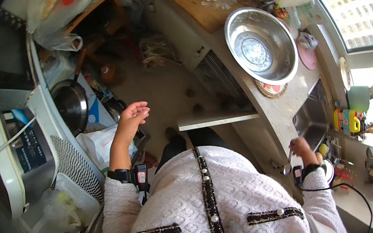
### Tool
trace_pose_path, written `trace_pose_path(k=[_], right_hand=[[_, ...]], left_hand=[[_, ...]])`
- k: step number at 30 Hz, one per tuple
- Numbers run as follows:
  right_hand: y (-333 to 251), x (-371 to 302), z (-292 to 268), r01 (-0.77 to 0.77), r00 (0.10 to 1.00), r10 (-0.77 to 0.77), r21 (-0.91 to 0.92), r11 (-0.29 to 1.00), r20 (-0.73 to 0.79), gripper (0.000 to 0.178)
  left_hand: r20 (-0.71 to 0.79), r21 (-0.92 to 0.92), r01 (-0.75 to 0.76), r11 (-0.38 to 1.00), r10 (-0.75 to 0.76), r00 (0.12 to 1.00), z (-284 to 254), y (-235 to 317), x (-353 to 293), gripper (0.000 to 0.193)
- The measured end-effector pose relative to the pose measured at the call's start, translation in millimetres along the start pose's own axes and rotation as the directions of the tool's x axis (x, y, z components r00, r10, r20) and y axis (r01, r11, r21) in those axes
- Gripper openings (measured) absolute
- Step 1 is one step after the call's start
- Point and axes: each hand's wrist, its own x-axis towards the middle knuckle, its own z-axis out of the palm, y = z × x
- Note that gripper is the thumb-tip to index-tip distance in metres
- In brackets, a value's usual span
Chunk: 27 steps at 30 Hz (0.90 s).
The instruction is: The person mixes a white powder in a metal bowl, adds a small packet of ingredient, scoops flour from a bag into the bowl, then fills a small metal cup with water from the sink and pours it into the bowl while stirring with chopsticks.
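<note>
Narrow kitchen floor [163, 108] is lying open between the cluttered left side and the right counter [283, 104], whose edge is curving toward the far end. I'm seeing the left hand [132, 120] hovering by that gap, fingers loosely bent and released. Near right, beside the sink [310, 119], the right hand [303, 149] is grasping a shiny metal spoon [288, 168], bowl pointing down.

On the right bench [269, 114] there is a big steel basin [275, 31], and a round mat [272, 91] shows at its near edge. Nearer is a sink [318, 118], with a yellow bottle [354, 121] to its right. A window [355, 4] is at the far right. On the left side are a dark pan [71, 104], a white appliance [6, 162] and, farther, a plastic bag [56, 32].
</note>
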Motion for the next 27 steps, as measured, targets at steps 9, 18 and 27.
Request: trace_pose_path(k=[9,18,27], right_hand=[[-21,13,91,-0.02,0.986,0.043,-0.138,0.99,0.162,0.031],[-122,55,40,-0.064,0.989,0.011,0.364,0.929,0.146,0.027],[-176,76,8,0.032,0.984,-0.094,0.374,0.927,0.15,0.024]], left_hand=[[-0.333,-0.131,-0.1,0.986,0.052,0.942,-38,14,-19,0.024],[-0.664,-0.413,-0.357,0.838,-0.009,0.747,-64,42,-60,0.018],[-0.706,-0.391,-0.355,0.849,-0.029,0.707,-60,31,-93,0.018]])
